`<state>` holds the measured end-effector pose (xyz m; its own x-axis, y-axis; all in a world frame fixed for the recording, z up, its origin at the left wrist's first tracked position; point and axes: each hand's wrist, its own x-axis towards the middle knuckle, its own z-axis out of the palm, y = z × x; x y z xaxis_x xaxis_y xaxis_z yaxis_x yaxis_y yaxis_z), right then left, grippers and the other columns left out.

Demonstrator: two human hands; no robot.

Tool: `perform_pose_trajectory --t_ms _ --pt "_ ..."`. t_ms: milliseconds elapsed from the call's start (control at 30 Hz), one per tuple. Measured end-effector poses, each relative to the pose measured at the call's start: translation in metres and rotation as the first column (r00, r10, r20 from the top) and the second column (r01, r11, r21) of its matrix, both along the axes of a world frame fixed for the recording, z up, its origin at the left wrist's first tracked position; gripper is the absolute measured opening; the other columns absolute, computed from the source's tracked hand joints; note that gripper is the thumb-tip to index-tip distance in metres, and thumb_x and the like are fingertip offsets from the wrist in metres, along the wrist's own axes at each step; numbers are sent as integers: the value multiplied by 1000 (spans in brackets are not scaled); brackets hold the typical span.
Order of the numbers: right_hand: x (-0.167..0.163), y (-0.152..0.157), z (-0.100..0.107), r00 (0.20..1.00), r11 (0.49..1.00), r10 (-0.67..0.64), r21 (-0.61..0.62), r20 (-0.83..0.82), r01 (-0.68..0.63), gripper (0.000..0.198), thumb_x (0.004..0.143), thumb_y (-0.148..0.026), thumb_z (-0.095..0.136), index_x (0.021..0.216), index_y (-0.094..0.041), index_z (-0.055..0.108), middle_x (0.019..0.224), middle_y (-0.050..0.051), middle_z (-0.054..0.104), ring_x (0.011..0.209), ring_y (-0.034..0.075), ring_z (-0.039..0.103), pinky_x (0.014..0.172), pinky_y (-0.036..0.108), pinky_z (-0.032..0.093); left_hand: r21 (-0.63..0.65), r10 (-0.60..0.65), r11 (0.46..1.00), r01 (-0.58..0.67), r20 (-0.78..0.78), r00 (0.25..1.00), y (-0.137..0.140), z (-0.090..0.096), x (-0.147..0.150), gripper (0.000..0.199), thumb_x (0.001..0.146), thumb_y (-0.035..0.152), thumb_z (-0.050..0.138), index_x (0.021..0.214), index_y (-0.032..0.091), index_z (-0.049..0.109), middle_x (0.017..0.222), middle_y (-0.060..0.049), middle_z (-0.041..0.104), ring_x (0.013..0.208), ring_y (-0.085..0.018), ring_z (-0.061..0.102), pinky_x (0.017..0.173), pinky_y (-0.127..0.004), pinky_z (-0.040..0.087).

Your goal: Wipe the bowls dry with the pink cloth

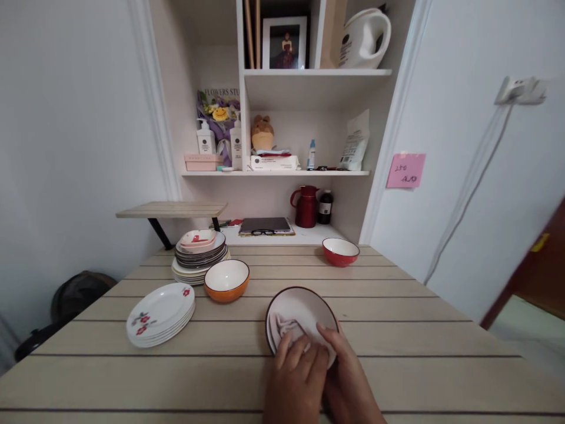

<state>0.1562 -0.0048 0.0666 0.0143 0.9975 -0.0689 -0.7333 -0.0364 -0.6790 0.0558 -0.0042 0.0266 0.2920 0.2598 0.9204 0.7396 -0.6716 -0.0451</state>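
Observation:
A bowl (304, 300), white inside with a dark rim, is tilted toward me above the near middle of the table. My right hand (348, 374) grips its right side, with the thumb over the rim on the inside. Inside the bowl my left hand (296, 377) presses a pale pinkish cloth (282, 325) against the wall, fingers bent over it. The bowl's outside and the right hand's other fingers are mostly hidden. To the left is an orange bowl (226, 290) with a white inside; farther back on the right stands a red bowl (340, 257).
Flower-patterned white plates (161, 312) are stacked at the left on the slatted table (410, 335). Behind them, a stack of dark-rimmed dishes (200, 256) carries small square bowls (197, 238). A small raised shelf (172, 209) overhangs the back left. A red jug (306, 207) stands in the cabinet.

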Motion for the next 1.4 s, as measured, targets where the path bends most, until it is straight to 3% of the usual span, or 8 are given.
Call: perform_pose_trajectory --t_ms 167,367,500,667,900,1067,1200,1400 --pt "-2 0 -1 999 999 14 -28 -38 -15 81 70 -30 88 145 -27 56 108 4 80 97 29 74 87 39 57 35 -54 997 64 -250 967 1 21 -42 43 111 24 27 113 20 70 107 -1 78 107 -15 69 118 -35 41" --pt "-5 2 0 997 997 71 2 -24 -71 84 73 -32 87 149 -25 52 114 9 79 101 32 74 88 41 56 39 -59 995 91 -502 863 11 50 -88 17 105 17 51 103 22 68 113 1 76 122 -18 66 124 -49 33" --pt "-5 3 5 997 997 69 23 -21 -69 88 72 -32 90 150 -29 49 121 9 77 107 31 72 95 43 53 109 -7 992 68 -486 874 14 39 -87 16 102 14 53 99 18 68 112 -6 76 116 -21 69 116 -45 46" --pt "-4 0 6 995 993 95 75 -8 -94 91 73 -29 89 152 -32 45 128 6 75 112 28 70 103 42 49 105 3 994 31 -306 952 12 26 -65 38 108 16 32 108 17 70 104 -5 77 108 -19 71 107 -37 52" --pt "2 0 0 997 998 54 -21 -46 -55 99 67 -31 92 154 -27 44 108 7 81 101 33 74 96 47 54 107 47 993 -42 -44 998 17 -2 -13 43 110 21 31 98 22 72 91 0 78 97 -17 72 113 -37 47" --pt "2 -1 1 995 997 53 -54 -79 -58 91 65 -34 91 147 -25 53 107 7 81 101 34 74 95 46 55 49 112 993 -107 -98 989 17 -19 -9 36 108 23 37 104 23 73 96 0 79 99 -19 72 112 -39 47" --pt "-3 -5 4 999 999 51 -13 -18 -51 95 69 -31 90 152 -29 45 112 6 80 103 32 73 98 45 53 62 5 998 13 -274 962 15 -3 -41 35 109 24 37 116 23 71 105 0 79 110 -16 69 114 -35 45" --pt "-7 -7 6 998 998 53 36 31 -55 89 71 -29 89 149 -31 48 119 5 77 109 29 70 97 40 52 -11 -94 995 103 -501 860 17 36 -86 20 106 22 53 118 24 69 115 1 77 126 -17 63 125 -47 33"
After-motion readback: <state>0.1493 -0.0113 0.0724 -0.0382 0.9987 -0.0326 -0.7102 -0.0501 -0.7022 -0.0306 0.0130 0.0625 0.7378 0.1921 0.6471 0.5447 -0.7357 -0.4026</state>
